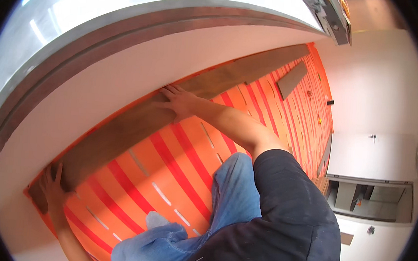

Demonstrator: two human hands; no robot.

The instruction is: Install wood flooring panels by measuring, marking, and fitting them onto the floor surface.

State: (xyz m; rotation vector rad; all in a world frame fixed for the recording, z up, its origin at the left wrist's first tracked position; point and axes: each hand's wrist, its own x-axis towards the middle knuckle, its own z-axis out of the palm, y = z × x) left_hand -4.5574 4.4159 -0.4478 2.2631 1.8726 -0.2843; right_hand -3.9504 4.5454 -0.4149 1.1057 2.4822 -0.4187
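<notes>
A row of brown wood-look floor planks (122, 128) runs along the foot of the wall, on top of a striped orange underlay (132, 188). At the row's near left end, my left hand (53, 190) rests on the plank with thumb and fingers apart. Farther along, my right hand (181, 103) lies on the row with its fingers spread, the fingertips close to the wall side. Neither hand is closed round anything. From here I cannot tell how tightly the planks meet the wall.
A short cut piece of plank (291, 80) lies loose on the underlay toward the far end. The white wall (141, 60) bounds the row, with a brown ledge (94, 40) above it. An opening (371, 199) shows in the right wall. My knees rest on the underlay.
</notes>
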